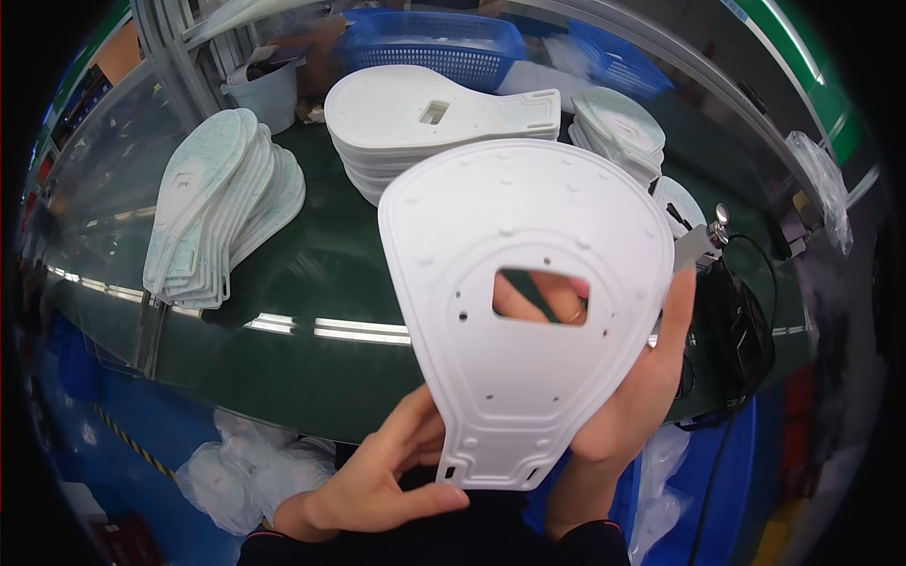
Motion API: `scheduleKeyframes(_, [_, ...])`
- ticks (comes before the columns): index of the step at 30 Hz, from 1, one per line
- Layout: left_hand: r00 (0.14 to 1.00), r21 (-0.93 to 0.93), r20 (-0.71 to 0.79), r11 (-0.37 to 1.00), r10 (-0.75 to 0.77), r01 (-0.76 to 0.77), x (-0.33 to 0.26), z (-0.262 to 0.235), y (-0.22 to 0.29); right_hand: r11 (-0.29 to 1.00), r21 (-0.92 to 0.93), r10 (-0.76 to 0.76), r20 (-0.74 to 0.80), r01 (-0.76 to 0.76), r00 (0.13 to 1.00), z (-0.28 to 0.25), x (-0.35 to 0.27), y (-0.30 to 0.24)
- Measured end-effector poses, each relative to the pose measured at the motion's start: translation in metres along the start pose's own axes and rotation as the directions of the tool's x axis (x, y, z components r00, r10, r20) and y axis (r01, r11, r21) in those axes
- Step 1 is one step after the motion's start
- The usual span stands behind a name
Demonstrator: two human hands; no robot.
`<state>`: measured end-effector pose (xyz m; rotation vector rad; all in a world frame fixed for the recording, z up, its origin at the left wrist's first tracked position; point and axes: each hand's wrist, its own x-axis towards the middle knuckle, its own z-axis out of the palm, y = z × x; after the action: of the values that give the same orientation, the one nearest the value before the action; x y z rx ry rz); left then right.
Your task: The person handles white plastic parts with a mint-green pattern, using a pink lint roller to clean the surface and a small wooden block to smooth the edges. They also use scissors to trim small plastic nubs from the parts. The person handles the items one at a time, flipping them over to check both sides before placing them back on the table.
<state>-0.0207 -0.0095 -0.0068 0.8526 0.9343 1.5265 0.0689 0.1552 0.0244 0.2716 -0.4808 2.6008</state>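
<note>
A white plastic paddle-shaped panel (528, 208) is held up in front of me, its broad rounded end at the top and its narrow end toward me. It has a rectangular opening, small holes and raised ribs. My left hand (377, 472) grips the narrow end at its left corner, thumb near the bottom edge and fingers partly behind. My right hand (628, 406) supports the panel along its right edge. Fingers show through the opening behind it. Just beyond the right fingertip is a grey flat piece (693, 247) beside a shiny metal knob (722, 213); whether the hand touches it I cannot tell.
On the dark green table (311, 377) stand a stack of white panels (396, 104), a fanned stack with pale green film (203, 208) and a smaller stack (618, 123). Blue baskets (429, 47) sit behind. At right lies a black bag-like object (741, 330) with cables.
</note>
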Motion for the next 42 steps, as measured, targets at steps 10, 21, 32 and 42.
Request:
scheduleKeyframes(10, [0.996, -0.040, 0.089, 0.999, -0.004, 0.008, -0.005, 0.029, 0.010, 0.997, -0.057, 0.046, 0.031, -0.045, 0.998, 0.028, 0.023, -0.033])
scheduleKeyframes(21, [0.986, 0.060, 0.085, 0.987, 0.142, -0.147, -0.006, 0.013, -0.004, 0.996, -0.010, 0.091, 0.017, -0.091, 0.996, 0.021, 0.031, -0.009])
scheduleKeyframes(32, [0.751, 0.433, -0.442, 0.850, 0.491, -0.301, 0.021, 0.020, -0.017, 0.325, -0.920, -0.054, -0.252, -0.221, 0.966, 0.002, -0.041, 0.006])
scheduleKeyframes(42, [0.964, 0.753, 0.244, 0.605, 0.108, -0.259, 0.015, 0.011, 0.041, 0.112, -0.991, -0.409, 0.017, 0.069, 0.912, -0.005, -0.062, -0.011])
